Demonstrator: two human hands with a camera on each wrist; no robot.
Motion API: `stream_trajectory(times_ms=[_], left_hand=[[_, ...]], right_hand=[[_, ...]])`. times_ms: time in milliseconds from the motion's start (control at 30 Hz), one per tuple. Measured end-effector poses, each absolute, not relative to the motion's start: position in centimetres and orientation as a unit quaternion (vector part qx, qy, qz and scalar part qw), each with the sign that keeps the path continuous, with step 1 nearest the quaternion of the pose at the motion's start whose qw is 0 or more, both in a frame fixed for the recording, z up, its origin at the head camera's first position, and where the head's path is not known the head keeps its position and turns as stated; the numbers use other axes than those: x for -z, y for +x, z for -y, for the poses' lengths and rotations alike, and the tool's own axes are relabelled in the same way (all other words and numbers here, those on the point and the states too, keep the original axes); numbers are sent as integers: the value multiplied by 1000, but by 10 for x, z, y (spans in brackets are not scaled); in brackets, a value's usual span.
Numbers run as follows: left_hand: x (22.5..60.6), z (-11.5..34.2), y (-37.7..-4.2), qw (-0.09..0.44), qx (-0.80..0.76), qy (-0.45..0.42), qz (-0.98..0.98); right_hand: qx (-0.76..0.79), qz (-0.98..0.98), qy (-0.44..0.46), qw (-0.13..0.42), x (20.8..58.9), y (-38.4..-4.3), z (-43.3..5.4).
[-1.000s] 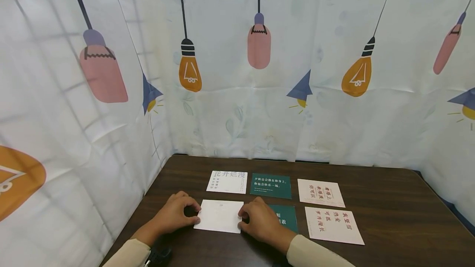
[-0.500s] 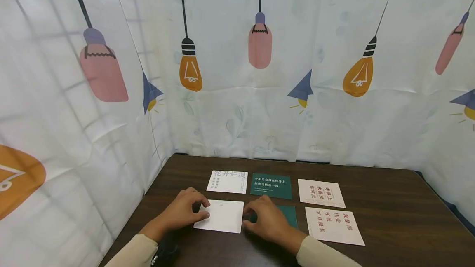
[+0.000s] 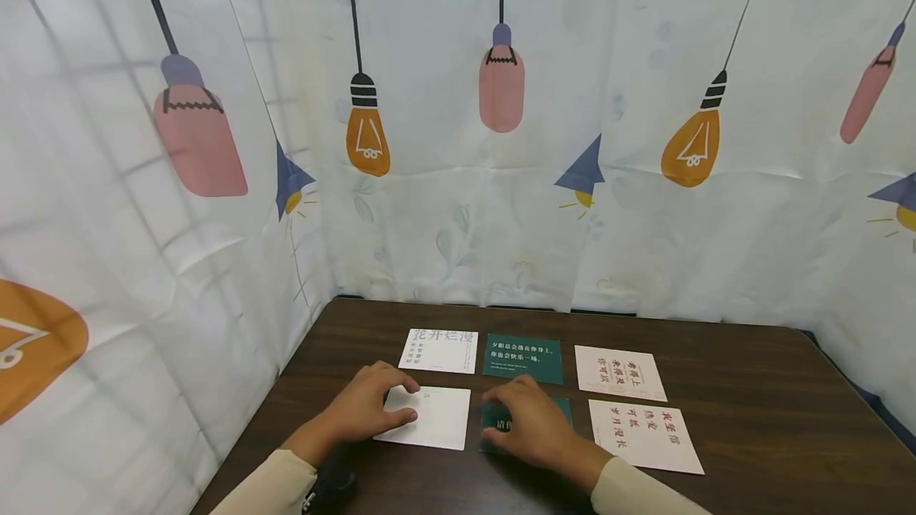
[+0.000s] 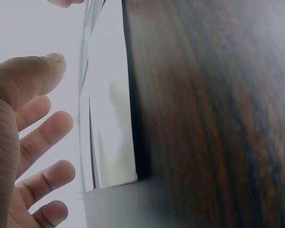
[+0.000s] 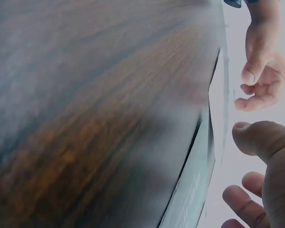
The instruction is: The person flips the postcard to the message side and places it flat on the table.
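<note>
With left hand (image 3: 358, 410) and right hand (image 3: 538, 426) spread, pinches nothing and has white card (image 3: 442, 420) lying flat between them, nearer the left, long axis seemingly running from hand to hand.

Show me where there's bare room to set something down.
Widest bare patch: the table right of the red-lettered cards, out to its right edge. Smaller: between the far white card and the table's left edge. Crowded: the near white card and near green card, at the left hand and right hand; only thin strips separate neighbouring cards.
</note>
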State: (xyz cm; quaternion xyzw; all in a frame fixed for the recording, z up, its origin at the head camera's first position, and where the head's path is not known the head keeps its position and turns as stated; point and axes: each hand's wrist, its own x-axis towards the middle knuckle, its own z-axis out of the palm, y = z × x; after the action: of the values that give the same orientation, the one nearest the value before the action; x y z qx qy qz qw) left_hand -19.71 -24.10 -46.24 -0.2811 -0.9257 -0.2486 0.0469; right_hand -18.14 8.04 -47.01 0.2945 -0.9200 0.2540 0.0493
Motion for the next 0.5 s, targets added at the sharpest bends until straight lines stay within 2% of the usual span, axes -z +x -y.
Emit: stream_trajectory(times_ms=[500], left_hand=[[461,227,-195,38,247,-285,925]], right_hand=[[-226,936,264,47,471,-182,-101]])
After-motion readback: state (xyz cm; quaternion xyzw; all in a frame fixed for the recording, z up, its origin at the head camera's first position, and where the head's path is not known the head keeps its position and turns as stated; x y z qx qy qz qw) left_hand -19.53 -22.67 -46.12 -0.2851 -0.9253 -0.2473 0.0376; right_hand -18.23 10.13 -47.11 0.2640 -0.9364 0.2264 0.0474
